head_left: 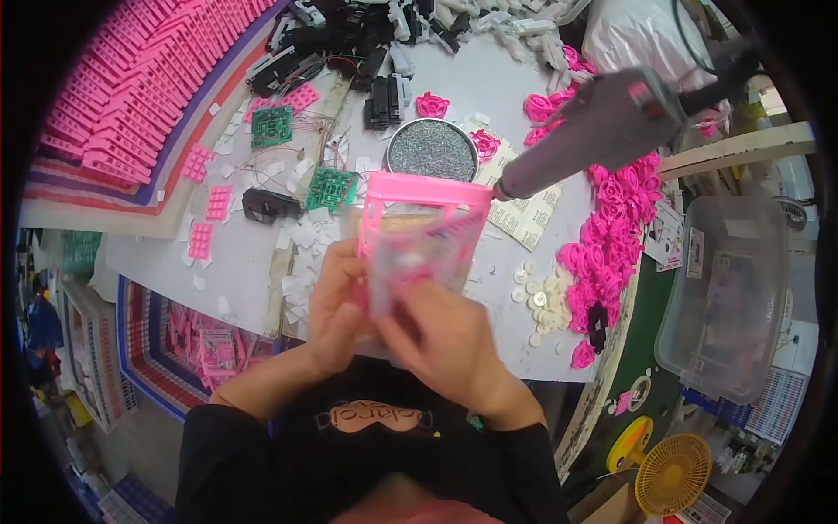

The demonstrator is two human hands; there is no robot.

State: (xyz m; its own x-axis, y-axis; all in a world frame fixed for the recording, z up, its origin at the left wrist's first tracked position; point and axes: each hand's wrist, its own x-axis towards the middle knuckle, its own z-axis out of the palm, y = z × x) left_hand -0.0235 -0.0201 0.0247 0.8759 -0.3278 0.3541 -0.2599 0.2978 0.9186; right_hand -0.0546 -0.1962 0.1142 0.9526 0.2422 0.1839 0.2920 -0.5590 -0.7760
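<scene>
I hold a pink plastic housing (425, 229), a flat rectangular shell, upright over the near edge of the white worktable (244, 262). My left hand (336, 301) grips its left side from behind. My right hand (445, 336) covers its lower front, fingers pressing on the shell; the motion blurs the middle of the part. A grey electric screwdriver (594, 131) hangs from above at the right, its tip just beside the housing's upper right corner, touched by neither hand.
A round tin of small screws (431, 150) sits behind the housing. Green circuit boards (271, 124), pink keypads (199, 240), black parts (349, 44), pink round parts (611, 236), white discs (537, 301), stacked pink housings (131, 87) and a clear bin (729, 297) surround it.
</scene>
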